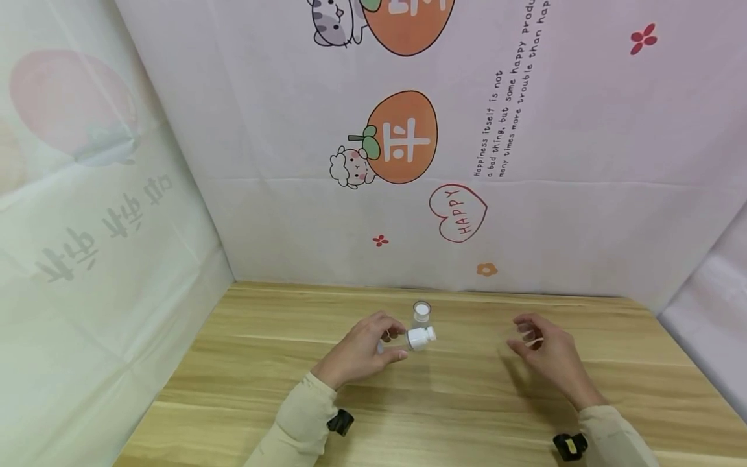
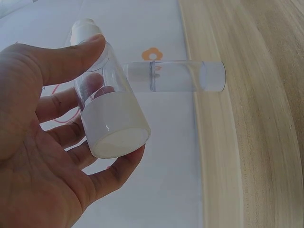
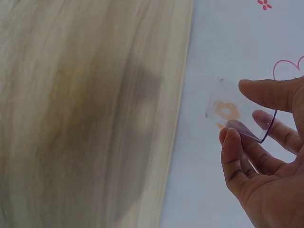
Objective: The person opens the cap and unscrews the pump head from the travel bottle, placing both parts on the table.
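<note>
My left hand (image 1: 364,347) grips a clear pump bottle (image 2: 116,121) with a white top and a white lower part, thumb across its upper end. In the head view this bottle lies tilted over sideways above the table, its white top pointing right. Just behind it a second clear bottle (image 1: 421,314) with white parts stands upright on the table; the left wrist view shows its white base (image 2: 213,76). Well to the right, my right hand (image 1: 548,350) pinches a transparent cap (image 3: 232,111) between thumb and fingers, raised above the table.
The wood-grain table (image 1: 467,402) ends at a white printed cloth (image 1: 292,227) hanging along its back edge. Another cloth (image 1: 117,259) hangs on the left side. Black straps (image 1: 341,422) sit at both wrists.
</note>
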The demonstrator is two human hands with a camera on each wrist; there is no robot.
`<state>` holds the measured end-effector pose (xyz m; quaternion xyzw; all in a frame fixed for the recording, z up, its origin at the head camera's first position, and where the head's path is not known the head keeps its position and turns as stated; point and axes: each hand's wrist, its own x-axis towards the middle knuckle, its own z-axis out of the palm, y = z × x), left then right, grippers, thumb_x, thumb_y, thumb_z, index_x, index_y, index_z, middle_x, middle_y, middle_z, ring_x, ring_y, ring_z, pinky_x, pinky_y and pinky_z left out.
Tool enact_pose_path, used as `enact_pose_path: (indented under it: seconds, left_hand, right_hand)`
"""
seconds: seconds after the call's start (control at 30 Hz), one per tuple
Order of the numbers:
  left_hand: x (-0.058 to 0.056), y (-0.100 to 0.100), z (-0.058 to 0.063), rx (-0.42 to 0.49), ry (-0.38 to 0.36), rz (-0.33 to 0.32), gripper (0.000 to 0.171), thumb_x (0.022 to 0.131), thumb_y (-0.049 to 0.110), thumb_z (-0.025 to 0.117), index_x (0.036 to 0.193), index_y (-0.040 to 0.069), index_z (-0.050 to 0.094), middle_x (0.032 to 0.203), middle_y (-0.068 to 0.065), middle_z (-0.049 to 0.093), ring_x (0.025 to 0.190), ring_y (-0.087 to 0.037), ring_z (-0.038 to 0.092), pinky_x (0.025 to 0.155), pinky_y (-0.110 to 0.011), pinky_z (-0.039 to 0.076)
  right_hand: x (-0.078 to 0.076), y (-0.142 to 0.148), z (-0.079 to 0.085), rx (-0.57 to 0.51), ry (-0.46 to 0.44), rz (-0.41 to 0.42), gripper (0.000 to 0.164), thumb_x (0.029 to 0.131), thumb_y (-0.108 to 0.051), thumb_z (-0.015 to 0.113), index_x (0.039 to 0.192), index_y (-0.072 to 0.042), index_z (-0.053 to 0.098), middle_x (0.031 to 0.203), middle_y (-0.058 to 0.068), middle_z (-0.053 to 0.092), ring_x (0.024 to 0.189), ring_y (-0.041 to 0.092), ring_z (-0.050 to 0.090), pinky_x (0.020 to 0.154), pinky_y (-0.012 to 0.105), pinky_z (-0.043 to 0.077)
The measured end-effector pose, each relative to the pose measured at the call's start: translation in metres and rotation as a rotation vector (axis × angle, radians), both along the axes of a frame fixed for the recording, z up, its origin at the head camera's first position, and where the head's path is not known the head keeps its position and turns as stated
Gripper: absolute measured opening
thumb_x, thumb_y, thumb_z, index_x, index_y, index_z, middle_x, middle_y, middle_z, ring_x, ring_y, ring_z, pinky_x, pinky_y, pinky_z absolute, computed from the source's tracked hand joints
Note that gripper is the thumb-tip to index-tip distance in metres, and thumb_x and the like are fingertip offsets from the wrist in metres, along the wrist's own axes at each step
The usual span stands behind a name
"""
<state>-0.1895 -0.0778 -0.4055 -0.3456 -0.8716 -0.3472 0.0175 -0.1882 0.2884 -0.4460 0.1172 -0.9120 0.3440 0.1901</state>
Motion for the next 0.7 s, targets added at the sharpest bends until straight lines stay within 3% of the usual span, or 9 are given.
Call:
enact_pose_path:
  seconds: [0.17,0.43,0.7]
  left_hand:
    - [0.000,0.000,0.000,-0.001,0.004,0.001,0.033,0.093,0.020,0.076,0.120,0.003,0.066,0.114,-0.003,0.064,0.095,-0.013,0.060,0.086,-0.026,0.052]
    - [0.001,0.001,-0.001,0.002,-0.006,0.001,0.033,0.093,0.019,0.076,0.120,0.003,0.066,0.114,-0.004,0.063,0.098,-0.027,0.064,0.086,-0.027,0.052]
    - [0.001,0.001,-0.001,-0.001,-0.001,0.004,0.032,0.093,0.020,0.076,0.119,0.004,0.066,0.114,-0.007,0.064,0.098,-0.025,0.063,0.086,-0.028,0.053]
  right_hand:
    - [-0.003,0.005,-0.005,0.017,0.007,-0.006,0.039,0.078,0.000,0.086,0.112,0.001,0.066,0.094,0.014,0.070,0.078,0.019,0.064,0.062,0.026,0.055]
    - [-0.009,0.013,-0.011,0.036,-0.026,-0.024,0.039,0.078,0.001,0.086,0.112,0.001,0.066,0.092,0.015,0.070,0.076,0.022,0.065,0.061,0.025,0.054]
    - [-0.011,0.020,-0.015,0.054,-0.043,-0.033,0.038,0.079,-0.002,0.085,0.113,0.001,0.067,0.093,0.017,0.071,0.078,0.025,0.067,0.061,0.026,0.053]
